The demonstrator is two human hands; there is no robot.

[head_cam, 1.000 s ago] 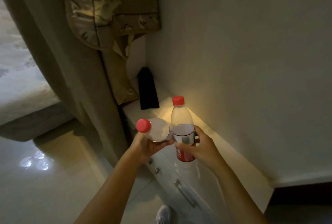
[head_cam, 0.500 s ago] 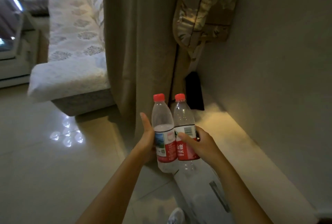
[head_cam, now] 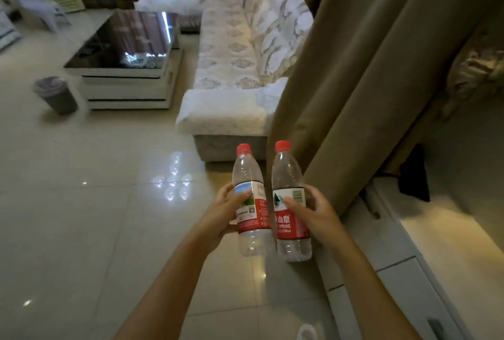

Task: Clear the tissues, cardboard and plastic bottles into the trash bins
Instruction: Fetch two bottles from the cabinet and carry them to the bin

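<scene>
I hold two clear plastic bottles with red caps and red labels, both upright, side by side over the tiled floor. My left hand (head_cam: 225, 210) grips the left bottle (head_cam: 249, 173) at its label. My right hand (head_cam: 313, 211) grips the right bottle (head_cam: 287, 173) the same way. Both bottles look empty. A dark grey trash bin (head_cam: 56, 95) with a liner stands on the floor far to the left, beside the coffee table.
A low coffee table (head_cam: 128, 72) with a glossy black top stands at the upper left. A white patterned sofa (head_cam: 231, 75) runs up the middle. A tan curtain (head_cam: 368, 67) hangs to the right, above a white low cabinet (head_cam: 395, 263). Open tiled floor (head_cam: 81, 217) fills the left.
My view has swung left from the cabinet corner to the living room. The left bottle has gone from lying sideways to upright. The bin and coffee table have come into view.
</scene>
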